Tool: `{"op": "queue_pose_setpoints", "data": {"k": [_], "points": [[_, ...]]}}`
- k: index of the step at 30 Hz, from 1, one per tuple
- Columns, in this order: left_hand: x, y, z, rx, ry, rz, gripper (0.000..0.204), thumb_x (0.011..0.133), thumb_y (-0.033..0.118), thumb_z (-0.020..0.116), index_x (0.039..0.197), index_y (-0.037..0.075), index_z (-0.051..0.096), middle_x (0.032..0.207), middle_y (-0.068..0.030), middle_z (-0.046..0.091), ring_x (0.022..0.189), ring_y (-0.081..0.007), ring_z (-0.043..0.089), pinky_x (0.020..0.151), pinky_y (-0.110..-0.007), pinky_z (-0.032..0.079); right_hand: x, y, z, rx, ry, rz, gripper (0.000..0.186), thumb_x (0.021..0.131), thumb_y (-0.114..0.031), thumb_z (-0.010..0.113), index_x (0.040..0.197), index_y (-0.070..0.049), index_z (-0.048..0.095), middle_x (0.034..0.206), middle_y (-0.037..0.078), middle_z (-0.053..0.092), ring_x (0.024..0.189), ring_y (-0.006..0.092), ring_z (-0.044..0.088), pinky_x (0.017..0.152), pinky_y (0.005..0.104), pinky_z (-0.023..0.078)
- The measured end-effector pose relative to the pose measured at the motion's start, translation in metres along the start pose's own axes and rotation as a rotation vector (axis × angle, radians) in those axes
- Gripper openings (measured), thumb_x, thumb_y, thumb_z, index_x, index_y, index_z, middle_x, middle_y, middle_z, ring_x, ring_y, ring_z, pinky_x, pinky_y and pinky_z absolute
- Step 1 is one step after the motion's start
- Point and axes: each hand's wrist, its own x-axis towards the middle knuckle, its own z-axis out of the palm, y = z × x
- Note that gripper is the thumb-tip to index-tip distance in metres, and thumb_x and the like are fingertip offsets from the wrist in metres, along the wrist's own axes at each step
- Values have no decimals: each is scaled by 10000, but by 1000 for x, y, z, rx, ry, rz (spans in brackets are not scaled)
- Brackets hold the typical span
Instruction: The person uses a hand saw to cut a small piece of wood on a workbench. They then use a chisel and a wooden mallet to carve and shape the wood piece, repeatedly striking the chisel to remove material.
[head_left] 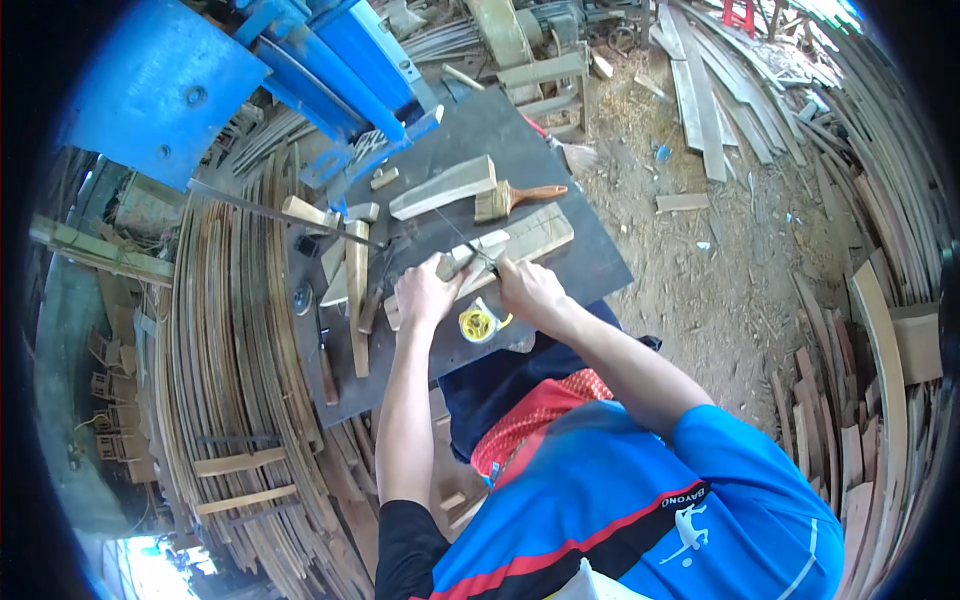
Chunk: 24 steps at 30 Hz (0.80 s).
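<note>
On the dark metal table (590,265) a long wooden board (545,232) with lines drawn on it lies at a slant in front of me. A smaller pale wooden piece (491,241) rests over it. My left hand (424,294) grips the near left end of that wooden piece, its fingers partly hidden. My right hand (532,292) is closed at the board's near edge, around a thin dark tool (481,254) whose kind I cannot make out. A round yellow and white reel (479,322) lies between my forearms, close to the board.
Beyond the board are a tapered wooden block (443,188) and a wood-handled brush (520,197). More wooden pieces (357,290) lie at left. A blue machine (170,90) with a narrow blade (285,215) stands far left. Stacked strips (225,330) flank the table.
</note>
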Motion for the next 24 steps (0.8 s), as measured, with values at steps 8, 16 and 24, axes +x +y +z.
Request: {"op": "queue_pose_setpoints", "data": {"k": [8,16,24], "points": [[7,11,5,102,58,35,559,757,560,735,1084,109,691,869,-221,710,853,-385,698,742,-481,551,1,0,-12,-19,-11,34,184,811,-110,588,908,45,566,777,247,667,739,395,693,636,473,566],[35,6,-8,115,-65,84,579,729,532,773,1068,80,647,927,-195,716,911,-359,693,764,-443,549,26,-1,-6,-67,-41,36,190,831,-101,541,928,54,589,802,263,676,757,410,696,663,478,569],[35,3,-3,68,-98,134,585,754,482,772,1050,17,575,864,-222,703,862,-387,691,755,-469,554,19,-6,-11,-52,-73,75,208,876,-126,501,942,55,577,822,288,677,783,436,688,710,510,557]]}}
